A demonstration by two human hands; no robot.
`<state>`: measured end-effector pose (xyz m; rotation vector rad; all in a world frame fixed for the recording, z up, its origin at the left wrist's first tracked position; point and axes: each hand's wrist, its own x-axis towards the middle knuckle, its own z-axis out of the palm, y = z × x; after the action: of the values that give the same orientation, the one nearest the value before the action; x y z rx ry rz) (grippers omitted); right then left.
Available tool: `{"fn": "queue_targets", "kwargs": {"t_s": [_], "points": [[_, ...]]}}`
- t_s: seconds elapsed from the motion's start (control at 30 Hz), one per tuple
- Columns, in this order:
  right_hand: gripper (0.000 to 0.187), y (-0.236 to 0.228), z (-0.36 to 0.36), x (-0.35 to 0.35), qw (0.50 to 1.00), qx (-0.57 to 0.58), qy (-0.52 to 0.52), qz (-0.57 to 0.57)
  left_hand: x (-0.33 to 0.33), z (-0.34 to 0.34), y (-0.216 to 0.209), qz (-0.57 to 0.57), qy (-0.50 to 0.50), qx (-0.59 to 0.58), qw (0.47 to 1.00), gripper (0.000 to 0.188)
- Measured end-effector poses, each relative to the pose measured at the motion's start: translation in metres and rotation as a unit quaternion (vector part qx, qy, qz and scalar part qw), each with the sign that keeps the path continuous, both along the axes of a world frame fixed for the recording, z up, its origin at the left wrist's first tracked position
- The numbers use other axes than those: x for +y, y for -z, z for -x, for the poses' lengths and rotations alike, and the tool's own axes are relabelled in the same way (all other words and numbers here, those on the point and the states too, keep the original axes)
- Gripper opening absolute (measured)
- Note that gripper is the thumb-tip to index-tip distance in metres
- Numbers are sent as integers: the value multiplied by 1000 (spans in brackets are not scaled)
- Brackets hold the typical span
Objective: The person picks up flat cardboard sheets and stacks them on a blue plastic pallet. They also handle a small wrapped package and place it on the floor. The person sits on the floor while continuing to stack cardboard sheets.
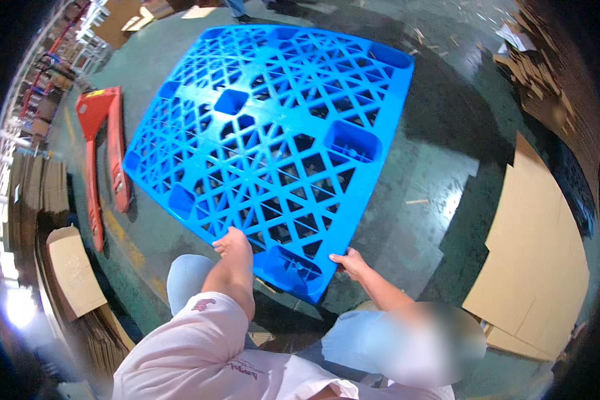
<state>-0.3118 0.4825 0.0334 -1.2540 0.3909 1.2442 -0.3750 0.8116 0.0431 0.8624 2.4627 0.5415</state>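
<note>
A large blue plastic pallet (273, 143) with a lattice deck and recessed pockets fills the middle of the view, one corner pointing toward me. At its near left edge, my left hand (233, 245) is closed on the rim, the fingers partly hidden by the pallet. My right hand (351, 262) grips the right edge close to the near corner, thumb on top and the other fingers underneath. Both arms reach forward and down. Whether the pallet lies flat on the floor or is raised a little, I cannot tell.
A red pallet jack (107, 147) stands on the green floor (440, 193) left of the pallet. Stacked flat cardboard (43, 190) is at the left, a cardboard sheet (530, 253) at the right. Another person's legs (237, 8) show at the far edge.
</note>
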Motion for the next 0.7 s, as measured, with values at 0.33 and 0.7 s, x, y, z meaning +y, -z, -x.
{"fn": "queue_targets", "kwargs": {"t_s": [0.33, 0.7], "points": [[53, -2, 22, 9, 979, -57, 184, 65, 59, 66, 12, 241, 161, -207, 934, 79], [36, 10, 48, -32, 829, 26, 553, 82, 66, 73, 23, 279, 207, -253, 903, 93]]}}
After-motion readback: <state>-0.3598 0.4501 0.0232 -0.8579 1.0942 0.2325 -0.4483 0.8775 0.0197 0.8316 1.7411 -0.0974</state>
